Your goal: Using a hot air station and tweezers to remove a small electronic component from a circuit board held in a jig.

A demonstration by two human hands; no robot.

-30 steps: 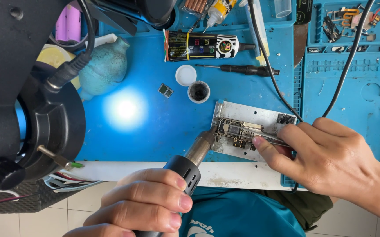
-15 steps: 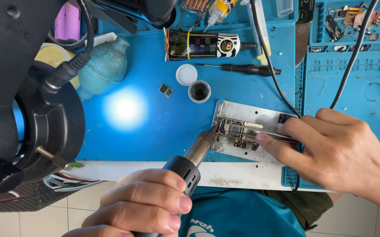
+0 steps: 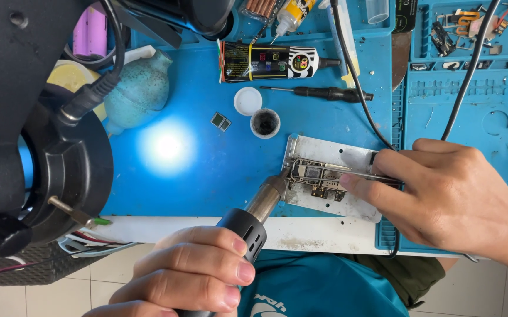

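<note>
Bare hands (image 3: 447, 194), no sleeves showing; teal shirt (image 3: 324, 290), olive trousers (image 3: 409, 273)

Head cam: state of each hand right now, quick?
Left hand: closed on the hot air gun, nozzle at the circuit board.
Right hand: closed on tweezers, tips over the same board.

We found the circuit board (image 3: 318, 179) lying on the metal plate (image 3: 336, 155), which sat on the mat (image 3: 207, 176). Behind the plate lay a screwdriver (image 3: 324, 93), with a small open pot (image 3: 265, 122) and its lid (image 3: 248, 101) to the left.
</note>
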